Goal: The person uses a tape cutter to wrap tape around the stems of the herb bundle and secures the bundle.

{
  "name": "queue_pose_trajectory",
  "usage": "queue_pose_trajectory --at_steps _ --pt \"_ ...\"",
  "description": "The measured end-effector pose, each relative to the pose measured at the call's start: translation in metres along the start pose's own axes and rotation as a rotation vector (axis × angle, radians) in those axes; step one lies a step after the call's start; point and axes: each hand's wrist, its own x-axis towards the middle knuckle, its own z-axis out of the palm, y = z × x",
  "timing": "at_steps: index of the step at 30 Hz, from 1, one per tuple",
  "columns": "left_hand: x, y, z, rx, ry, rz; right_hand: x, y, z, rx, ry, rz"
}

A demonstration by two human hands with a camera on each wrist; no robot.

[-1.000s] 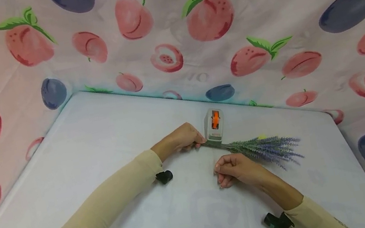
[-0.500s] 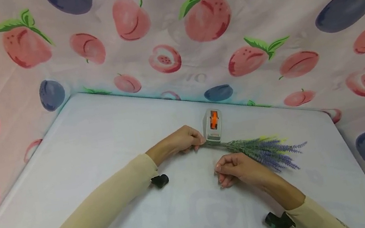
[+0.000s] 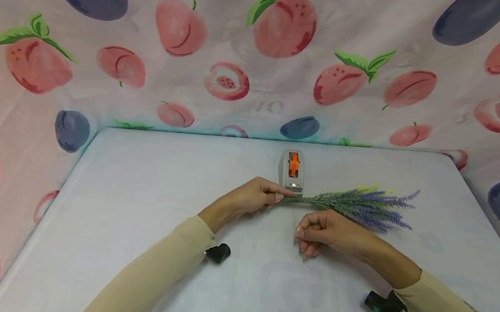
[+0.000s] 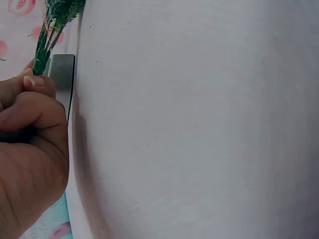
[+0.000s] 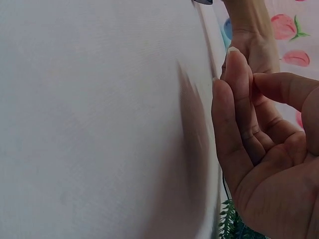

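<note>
The left hand [image 3: 250,199] pinches the lavender [image 3: 359,203] stems, pressing them beside the grey device [image 3: 291,171]. The right hand [image 3: 325,229] rests loosely curled, empty, just before the blooms. Next likely calls for steadying the stems at the device.

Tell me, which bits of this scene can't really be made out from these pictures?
- Cut ends of the artificial lavender bunch with green stems: head view, hidden under the left hand.
- Small grey device with an orange middle: head view, too small to identify; left wrist view shows only one grey corner.
- Purple flower tips: both wrist views, cut off by the frame edges.
- Right hand: whether its curled fingers touch anything is unclear.
</note>
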Motion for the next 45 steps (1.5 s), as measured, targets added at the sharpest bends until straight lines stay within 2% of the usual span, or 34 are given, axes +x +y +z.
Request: queue_pose_trajectory --at_steps 11,18,26,38,45 --pt "-0.002 0.003 0.0 0.02 -0.052 0.004 -0.002 0.0 -0.001 -0.001 -0.017 -0.019" --pt "-0.005 0.004 0.001 0.036 -0.042 0.044 -0.004 -0.002 -0.004 -0.007 -0.003 -0.029" --pt "-0.009 0.007 0.005 0.024 -0.032 0.08 -0.01 -0.005 -0.004 -0.019 0.003 -0.081" --pt "-0.017 0.016 0.007 0.035 0.038 0.155 -0.021 -0.02 -0.009 -0.067 0.056 -0.183" --pt "-0.026 0.022 0.008 -0.058 0.126 0.208 -0.025 -0.031 -0.013 -0.112 0.096 -0.287"
